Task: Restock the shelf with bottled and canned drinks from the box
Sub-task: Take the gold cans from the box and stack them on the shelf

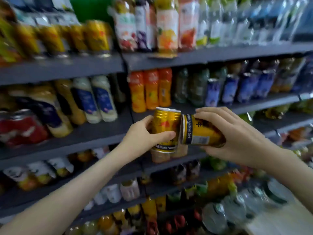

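Before the stocked shelf (94, 131), the left hand (144, 134) grips an upright gold can (165, 126); the right hand (237, 133) clasps a tilted gold can (199, 131), the cans touching

Two hands, the left hand (144, 133) and right hand (237, 133), hold two gold cans: one upright can (165, 128), one tilted can (199, 131). Three orange bottles (149, 89) stand on the middle shelf (254, 102); four blue cans (237, 89) to their right.

1. Glossy gold metal, ribbed near the rim: upright can (165, 130), centre frame.
2. Same shiny metal, printed label: tilted can (200, 131) beside it.
3. Matt dark grey, smooth: shelf boards (211, 55), upper right.
4. Clear glossy plastic: bottles (223, 22), upper right.
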Tool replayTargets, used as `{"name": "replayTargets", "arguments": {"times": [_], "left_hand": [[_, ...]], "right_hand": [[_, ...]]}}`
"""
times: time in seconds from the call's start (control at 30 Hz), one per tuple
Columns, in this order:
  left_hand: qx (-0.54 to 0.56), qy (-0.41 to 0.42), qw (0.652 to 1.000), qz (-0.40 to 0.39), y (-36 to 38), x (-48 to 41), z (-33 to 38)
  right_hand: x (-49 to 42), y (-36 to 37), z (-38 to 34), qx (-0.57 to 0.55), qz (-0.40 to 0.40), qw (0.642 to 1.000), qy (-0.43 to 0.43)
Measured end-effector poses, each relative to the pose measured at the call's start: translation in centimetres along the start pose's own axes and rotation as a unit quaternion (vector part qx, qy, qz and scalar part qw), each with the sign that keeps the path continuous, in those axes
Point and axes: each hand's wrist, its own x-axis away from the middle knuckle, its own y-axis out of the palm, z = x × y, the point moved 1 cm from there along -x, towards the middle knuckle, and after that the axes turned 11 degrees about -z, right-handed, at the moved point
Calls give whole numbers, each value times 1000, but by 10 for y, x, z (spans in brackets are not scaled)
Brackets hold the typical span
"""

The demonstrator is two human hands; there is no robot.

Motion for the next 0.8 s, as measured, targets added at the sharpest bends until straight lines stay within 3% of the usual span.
{"name": "replayTargets", "arguments": {"times": [0.17,0.37,0.63,0.8], "left_hand": [[5,45,994,96,-108,23,26],[-14,95,973,212,-207,44,41],[-26,124,949,290,-271,41,42],[-29,100,937,334,-287,32,34]], "right_hand": [[-102,-43,-36,-69,17,996,-51],[-208,-59,-73,-65,33,994,-87],[-299,-58,-84,-86,43,992,-88],[-351,-61,-72,-71,-22,994,-81]]}}
